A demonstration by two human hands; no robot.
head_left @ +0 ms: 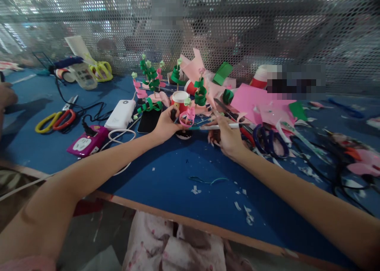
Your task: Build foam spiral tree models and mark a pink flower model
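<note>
My left hand (166, 124) is closed at the near side of a red and white paper cup (180, 98); what its fingertips pinch is too small to name. Beside it stands a pink paper curl (190, 116) with a pale green top. My right hand (227, 134) is closed round a white pen-like stick (219, 126), whose teal end points left toward the pink curl. Green paper spirals on sticks (200, 92) rise just behind the hands. A black phone (149, 121) lies left of my left hand.
Blue-handled scissors (270, 141) and pink paper (255, 102) lie at the right. To the left are a white power bank (121, 114), a purple socket block (89, 141), scissors (61, 118) and cables. Paper scraps dot the blue table (166, 176). Another person's hand (7, 94) shows at the far left.
</note>
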